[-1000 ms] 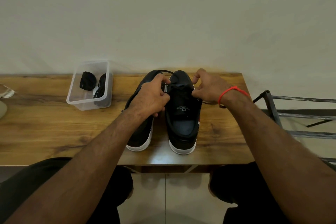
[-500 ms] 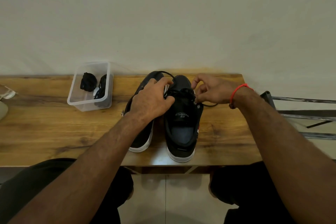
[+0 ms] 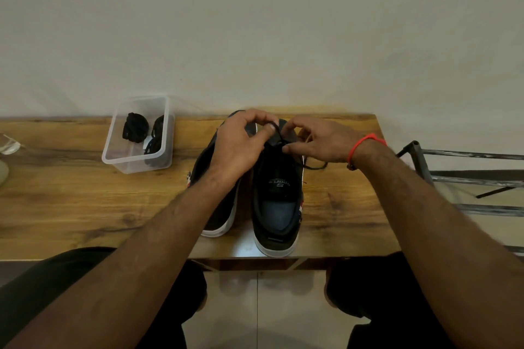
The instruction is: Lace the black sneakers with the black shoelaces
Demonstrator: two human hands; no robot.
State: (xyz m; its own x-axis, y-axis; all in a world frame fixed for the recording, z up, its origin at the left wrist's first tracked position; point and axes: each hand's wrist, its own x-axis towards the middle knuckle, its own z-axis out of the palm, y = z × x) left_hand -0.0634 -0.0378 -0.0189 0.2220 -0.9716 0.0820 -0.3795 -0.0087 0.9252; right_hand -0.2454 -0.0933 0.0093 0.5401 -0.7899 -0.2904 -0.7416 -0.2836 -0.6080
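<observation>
Two black sneakers with white soles stand side by side on the wooden table (image 3: 71, 201), heels toward me. The right sneaker (image 3: 279, 195) shows its tongue and insole; the left sneaker (image 3: 221, 207) is largely covered by my left arm. A black shoelace (image 3: 312, 164) runs through the right sneaker's front eyelets and trails off to the right. My left hand (image 3: 241, 147) pinches a lace end above the toe. My right hand (image 3: 314, 140), with a red band at the wrist, pinches the lace just beside it.
A clear plastic tub (image 3: 139, 136) at the back left holds bundled black laces (image 3: 135, 126). A metal rack (image 3: 465, 176) stands off the table's right edge. A clear object (image 3: 8, 146) lies at the far left. The wall runs close behind the table.
Both hands have risen from the sneaker's sides toward its toe and drawn together. A lace end now stands up between the fingertips, and the lace's slack trails to the right.
</observation>
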